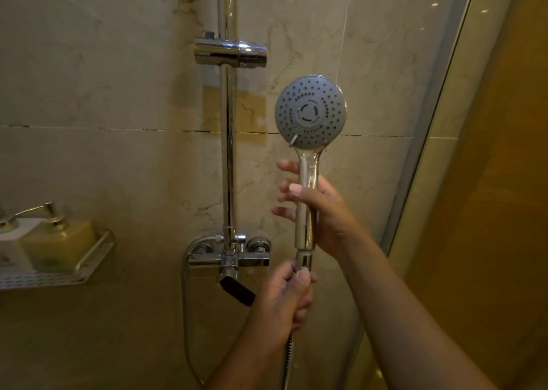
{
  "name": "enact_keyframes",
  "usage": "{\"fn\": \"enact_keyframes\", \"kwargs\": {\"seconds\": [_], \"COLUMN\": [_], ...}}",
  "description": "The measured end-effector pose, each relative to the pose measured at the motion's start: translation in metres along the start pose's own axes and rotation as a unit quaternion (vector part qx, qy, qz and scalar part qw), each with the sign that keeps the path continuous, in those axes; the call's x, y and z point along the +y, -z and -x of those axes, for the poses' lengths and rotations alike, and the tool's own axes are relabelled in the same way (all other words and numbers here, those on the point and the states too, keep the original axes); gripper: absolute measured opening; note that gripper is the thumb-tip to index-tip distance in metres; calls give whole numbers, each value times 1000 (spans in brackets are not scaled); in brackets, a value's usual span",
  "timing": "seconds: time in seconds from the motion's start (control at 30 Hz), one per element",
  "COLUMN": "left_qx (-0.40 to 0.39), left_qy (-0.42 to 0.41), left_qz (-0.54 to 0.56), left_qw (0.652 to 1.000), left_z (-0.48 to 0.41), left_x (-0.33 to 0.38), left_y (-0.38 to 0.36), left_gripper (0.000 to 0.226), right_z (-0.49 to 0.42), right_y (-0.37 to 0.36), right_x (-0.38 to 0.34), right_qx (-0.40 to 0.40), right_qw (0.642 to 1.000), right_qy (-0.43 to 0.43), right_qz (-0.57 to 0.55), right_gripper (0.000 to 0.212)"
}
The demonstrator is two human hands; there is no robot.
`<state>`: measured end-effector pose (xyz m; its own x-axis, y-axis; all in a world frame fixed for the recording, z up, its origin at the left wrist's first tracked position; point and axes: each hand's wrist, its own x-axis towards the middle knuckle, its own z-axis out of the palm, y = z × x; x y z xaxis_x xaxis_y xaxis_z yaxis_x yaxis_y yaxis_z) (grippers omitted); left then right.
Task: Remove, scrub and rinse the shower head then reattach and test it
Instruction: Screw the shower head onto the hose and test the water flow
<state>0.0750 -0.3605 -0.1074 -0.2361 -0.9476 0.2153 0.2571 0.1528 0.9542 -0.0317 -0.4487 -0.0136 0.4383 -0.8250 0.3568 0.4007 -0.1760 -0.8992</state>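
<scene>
view: head camera, the only one given
task thing: round grey plastic shower head point(310, 111), rings of small nozzle holes, on a smooth chrome handle point(309, 167)
where: held upright in the air, spray face toward the camera, right of the polished chrome riser rail point(227, 152), below the empty chrome slider bracket point(229, 52); not docked
right hand point(326, 211): clamped round the handle mid-length, thumb laid across the front, fingertips showing past its left side
left hand point(284, 297): closed on the small chrome hose nut point(304, 259) at the handle base, pinched by thumb and forefinger
hose: ribbed flexible metal hose point(288, 351), hung below the left hand, joined to the handle as far as can be seen
step: nut judged to be twisted; loosening or tightening cannot be told
risk, slip: droplets are seen on the chrome; grip could be lost and the head dropped against tile or the framed glass screen point(430, 140)
risk, thread: nut could be cross-threaded if turned while the handle is tilted
risk, washer: any seal inside the nut could fall out unseen; none is visible
risk, hose: could be kinked if twisted along with the nut
surfaces: glossy beige veined marble tiles, dark cracked grout line
other: chrome mixer valve point(229, 254); white perforated metal shelf point(44, 280) with pale pump bottles point(59, 241)
</scene>
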Motion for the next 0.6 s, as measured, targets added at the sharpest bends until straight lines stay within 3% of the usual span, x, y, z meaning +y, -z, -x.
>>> {"fn": "enact_keyframes", "kwargs": {"seconds": [0.1, 0.13, 0.27, 0.37, 0.5, 0.6], "left_qx": [-7, -2, 38, 62, 84, 95], "left_qy": [3, 8, 26, 38, 41, 29], "left_qz": [41, 53, 38, -5, -7, -17], "left_qw": [999, 999, 998, 997, 996, 995], "left_z": [-1, -1, -1, -2, -2, -3], "left_x": [-2, -3, -8, -14, -13, -10], "left_y": [-2, -2, 0, -1, -1, 3], "left_gripper": [30, 27, 26, 28, 28, 28], "right_z": [-3, -2, -1, 0, 0, 2], "right_y": [-3, -4, -9, -14, -15, -7], "right_x": [12, 13, 15, 20, 17, 10], "right_qx": [-70, -84, 36, 121, 127, 95], "right_qw": [975, 968, 997, 987, 987, 991], "right_qy": [-27, -35, -43, -39, -97, -92], "right_qz": [-209, -232, -50, 96, 5, 17], "right_gripper": [63, 65, 47, 30, 47, 36]}}
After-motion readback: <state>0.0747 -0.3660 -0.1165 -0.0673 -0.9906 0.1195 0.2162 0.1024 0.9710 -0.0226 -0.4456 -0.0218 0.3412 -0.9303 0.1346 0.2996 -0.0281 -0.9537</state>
